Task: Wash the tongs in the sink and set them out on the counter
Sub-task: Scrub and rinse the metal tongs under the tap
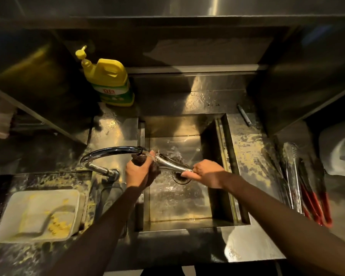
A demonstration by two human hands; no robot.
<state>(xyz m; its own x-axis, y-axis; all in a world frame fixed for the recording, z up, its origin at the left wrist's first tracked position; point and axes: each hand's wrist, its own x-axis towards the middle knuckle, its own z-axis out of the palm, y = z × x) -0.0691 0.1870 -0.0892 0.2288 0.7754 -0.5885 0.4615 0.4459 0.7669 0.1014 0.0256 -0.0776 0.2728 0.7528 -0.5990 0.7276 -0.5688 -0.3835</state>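
Scrubbing works best with the shiny steel tongs held in the curved chrome faucet's stream above the square steel sink. The right hand grips their near end; the left hand clutches a dark scouring pad against the tips. Rub along both arms, turning them, then rinse before moving to the tabletop right of the sink.

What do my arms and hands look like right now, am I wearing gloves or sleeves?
No gloves: the left hand and right hand are bare, with no ring, watch or band visible. The left sleeve and right sleeve look dark, plain and close-fitting, reaching the wrists, though dim light makes the fabric hard to judge.
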